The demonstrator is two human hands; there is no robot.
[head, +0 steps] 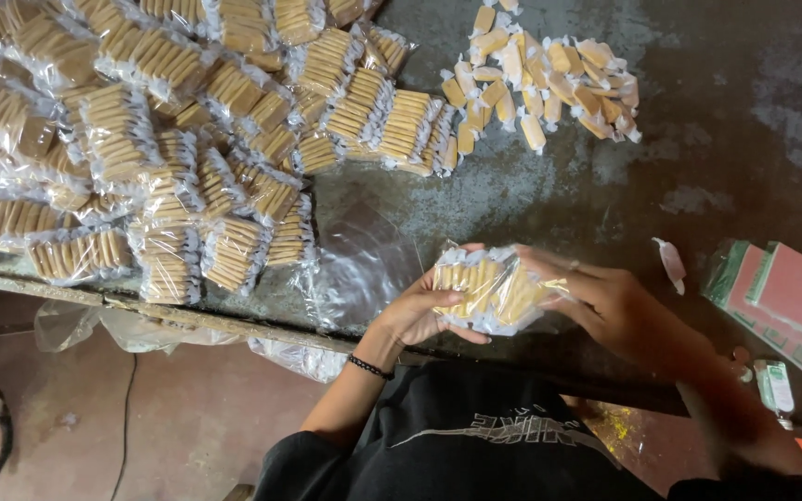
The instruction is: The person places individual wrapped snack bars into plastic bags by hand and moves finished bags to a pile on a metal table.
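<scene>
Both hands hold a clear plastic bag of wrapped yellow candies (489, 292) just above the near edge of a dark worn table (698, 121). My left hand (420, 311) cups the bag from below and the left, thumb across its front. On the bag's right end rests my right hand (610, 306), fingers on top. A black band circles the left wrist.
A big heap of filled candy bags (150, 139) covers the table's left half. Loose wrapped candies (540, 79) lie at the top centre. Empty clear bags (364, 264) sit beside my left hand. Green and pink packets (782, 301) lie right; a small tube (775, 387) below them.
</scene>
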